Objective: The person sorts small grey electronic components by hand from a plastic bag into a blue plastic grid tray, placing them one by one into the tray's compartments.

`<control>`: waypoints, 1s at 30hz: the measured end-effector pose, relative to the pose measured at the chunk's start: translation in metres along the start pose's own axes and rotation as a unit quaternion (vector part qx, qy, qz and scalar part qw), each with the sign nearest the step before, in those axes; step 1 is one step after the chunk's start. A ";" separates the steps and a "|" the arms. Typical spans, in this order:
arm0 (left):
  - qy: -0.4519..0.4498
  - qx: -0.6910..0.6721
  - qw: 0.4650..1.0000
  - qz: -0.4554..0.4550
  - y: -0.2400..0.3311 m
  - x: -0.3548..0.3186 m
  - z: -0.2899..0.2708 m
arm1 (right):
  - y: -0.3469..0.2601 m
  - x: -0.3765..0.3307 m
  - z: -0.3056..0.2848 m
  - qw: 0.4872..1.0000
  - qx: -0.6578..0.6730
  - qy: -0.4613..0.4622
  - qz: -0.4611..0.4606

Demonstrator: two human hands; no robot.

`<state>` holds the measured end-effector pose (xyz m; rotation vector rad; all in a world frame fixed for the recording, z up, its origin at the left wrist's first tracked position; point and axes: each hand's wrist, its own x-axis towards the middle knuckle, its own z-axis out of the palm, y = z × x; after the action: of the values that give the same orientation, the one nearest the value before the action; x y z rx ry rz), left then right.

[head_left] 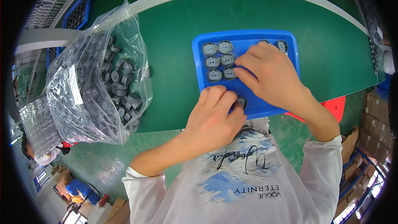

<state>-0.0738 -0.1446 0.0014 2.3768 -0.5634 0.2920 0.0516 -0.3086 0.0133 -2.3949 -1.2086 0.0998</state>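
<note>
A blue tray [198,67] lies on the green table in front of me. Small grey rounded plastic parts stand in paired rows on its left side, among them a grey part [214,75] in the nearest row. My right hand [271,72] reaches over the tray, with thumb and index finger a little apart beside the inner column. Another grey part [282,46] shows past its knuckles in the far right corner. At the tray's near edge, my left hand [217,114] is curled, its fingers closed around a grey round part [241,102] that is partly hidden.
A large clear plastic bag [83,87] full of loose grey parts stands left of the tray. Clear blister trays [39,126] lie beside it. A red stool [333,108] is below the table's right edge. Cardboard boxes [375,118] are stacked at far right.
</note>
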 end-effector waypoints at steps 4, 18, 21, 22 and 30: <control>-0.016 0.019 0.999 -0.026 -0.001 -0.011 -0.012 | -0.011 -0.007 -0.001 0.998 0.028 -0.009 -0.056; 0.043 0.048 0.996 -0.067 -0.012 -0.013 -0.010 | -0.008 -0.005 -0.001 0.997 0.051 -0.033 -0.050; 0.088 0.106 0.985 -0.100 -0.030 -0.004 -0.019 | 0.001 -0.005 -0.011 0.997 0.060 0.013 -0.040; 0.085 0.127 0.983 -0.104 -0.036 0.002 -0.023 | 0.006 -0.005 -0.015 0.999 0.029 0.041 -0.019; 0.031 0.117 0.990 -0.067 -0.046 0.018 -0.025 | 0.021 -0.019 -0.026 0.998 -0.024 0.057 0.026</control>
<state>-0.0383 -0.1025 0.0011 2.6062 -0.3534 0.3889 0.0623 -0.3434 0.0256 -2.4380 -1.1094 -0.0494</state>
